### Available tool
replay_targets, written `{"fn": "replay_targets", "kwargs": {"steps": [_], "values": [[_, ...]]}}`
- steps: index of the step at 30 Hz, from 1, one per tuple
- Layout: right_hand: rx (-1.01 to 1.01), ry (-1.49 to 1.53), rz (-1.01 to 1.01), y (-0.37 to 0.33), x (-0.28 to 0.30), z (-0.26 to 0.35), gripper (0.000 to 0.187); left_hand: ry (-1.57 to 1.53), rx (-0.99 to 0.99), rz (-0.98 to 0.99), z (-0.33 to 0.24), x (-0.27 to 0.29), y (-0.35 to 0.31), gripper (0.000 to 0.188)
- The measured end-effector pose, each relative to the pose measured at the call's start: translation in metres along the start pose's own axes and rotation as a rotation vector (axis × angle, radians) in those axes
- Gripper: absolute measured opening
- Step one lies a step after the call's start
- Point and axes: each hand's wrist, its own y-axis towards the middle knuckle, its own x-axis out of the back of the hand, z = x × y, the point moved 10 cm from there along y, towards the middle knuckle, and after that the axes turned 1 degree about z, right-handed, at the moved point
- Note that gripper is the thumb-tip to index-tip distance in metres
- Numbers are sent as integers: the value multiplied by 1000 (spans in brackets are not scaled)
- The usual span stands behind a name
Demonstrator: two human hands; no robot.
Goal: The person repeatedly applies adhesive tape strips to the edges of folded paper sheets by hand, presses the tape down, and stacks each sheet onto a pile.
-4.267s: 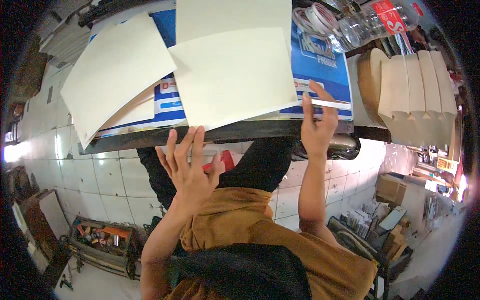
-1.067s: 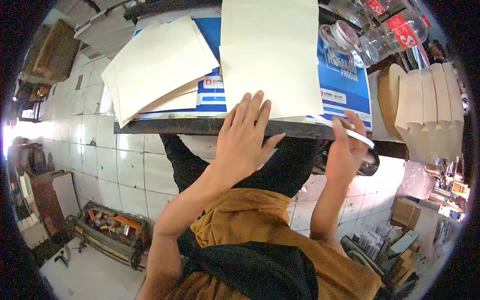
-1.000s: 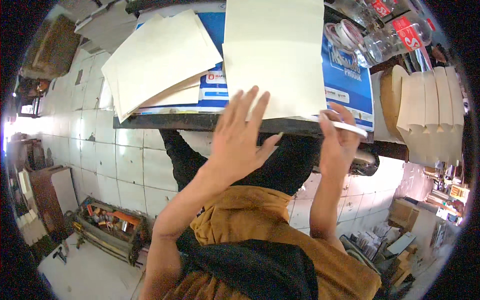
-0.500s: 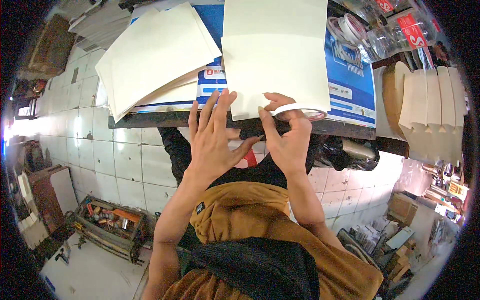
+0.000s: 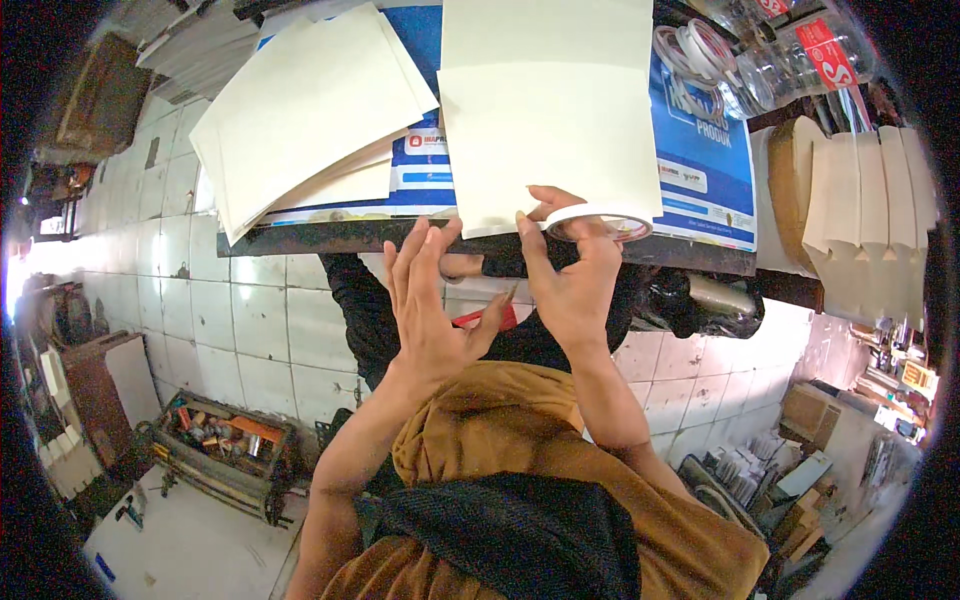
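Observation:
A cream sheet of paper (image 5: pixel 550 130) lies with its near edge along the table's front. My left hand (image 5: pixel 428 300) is just off the sheet's near left corner, fingers stretched out and slightly apart, thumb pointing right; nothing shows in it. My right hand (image 5: pixel 578 285) is at the sheet's near edge, its thumb and index finger close together over the paper. Around its other fingers hangs a narrow white roll of tape (image 5: pixel 600 212). Whether a piece of tape lies between thumb and finger is too small to tell.
A fanned stack of cream sheets (image 5: pixel 300 110) lies left on a blue printed sheet (image 5: pixel 700 150). More tape rolls (image 5: pixel 708 50) and clear plastic bottles (image 5: pixel 800 65) stand at the far right. Folded cream paper bundles (image 5: pixel 860 190) are beside the table. Below left is a tray of tools (image 5: pixel 225 440).
My left hand has drawn back toward me, its fingertips leaving the sheet's near left corner. My right hand stays at the near edge with the tape roll.

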Motion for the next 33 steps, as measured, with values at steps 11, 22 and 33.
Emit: {"fn": "replay_targets", "kwargs": {"steps": [11,22,33], "values": [[-4,-115,-22,0,11,6,23,133,-1,60,-1,-16,-8,93],[-249,471,-303,15,113,-79,26,218,-40,42,-1,-22,-7,73],[105,-416,-272,19,120,-80,20,324,-31,120,-1,-26,-8,77]]}}
